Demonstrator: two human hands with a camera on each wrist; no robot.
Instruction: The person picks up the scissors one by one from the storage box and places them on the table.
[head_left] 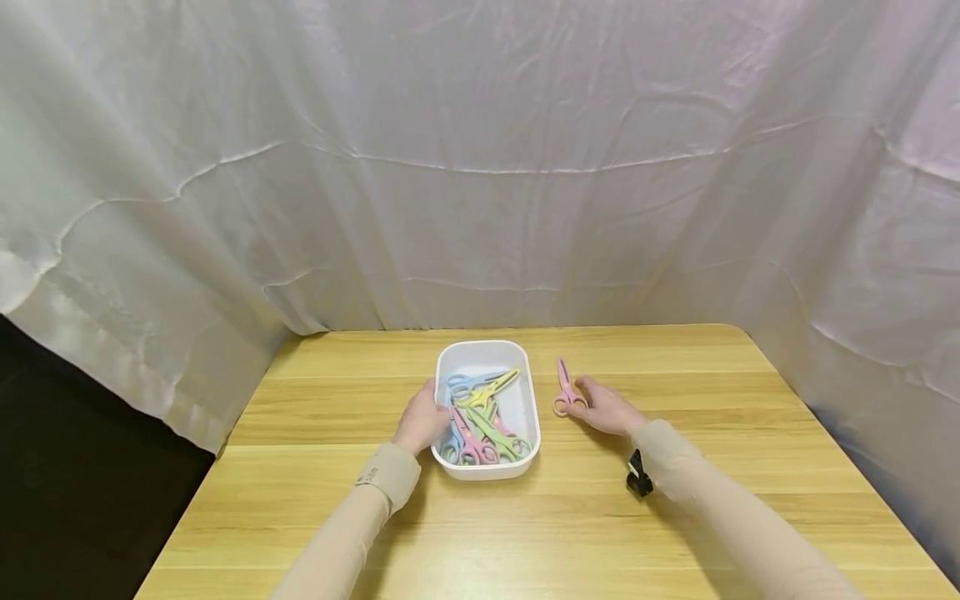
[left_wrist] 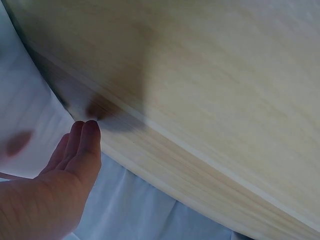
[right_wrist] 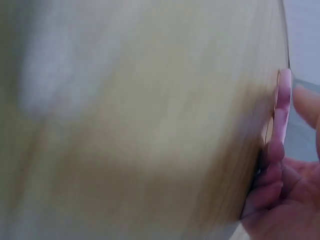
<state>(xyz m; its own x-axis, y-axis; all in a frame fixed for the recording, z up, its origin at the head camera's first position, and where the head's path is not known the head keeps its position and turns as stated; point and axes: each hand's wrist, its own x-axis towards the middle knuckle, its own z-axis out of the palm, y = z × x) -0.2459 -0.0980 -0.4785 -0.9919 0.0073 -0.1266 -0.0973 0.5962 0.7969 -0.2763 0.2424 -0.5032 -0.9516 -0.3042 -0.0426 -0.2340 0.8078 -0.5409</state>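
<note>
Item: pink scissors (head_left: pixel 566 387), one pair, right of centre in the frame; lying on the table outside the bin, blades toward the top of the frame, handle loops below.

Right hand (head_left: pixel 609 411): fingertips at those loops. Contact poorly shown; the right wrist view is blurred and the thumb seems slightly off the handle, so whether it grips cannot be told.

Left hand (head_left: pixel 420 419): grasps the left wall of the white bin (head_left: pixel 487 473), thumb over the rim, fingers along the outside.

Hazards, as judged: a hold on the loops alone might let the blades swing or the pair slip; downward weight on one wall might tilt the bin; blades leaning near the rim might catch whatever passes over.

Contents of bin, centre of frame: yellow scissors (head_left: pixel 504 382), slanting to the upper right rim; blue scissors (head_left: pixel 480 382) beneath; green scissors (head_left: pixel 491 427) and a second pink pair (head_left: pixel 467 433) at the lower end, overlapping.

Obstruction: the bin's right wall, between the lone pair and the heap.

Surroundings: wood-grain table (head_left: pixel 322 467); pale curtain (head_left: pixel 480 233) behind; black device (head_left: pixel 638 475) at the right cuff.
</note>
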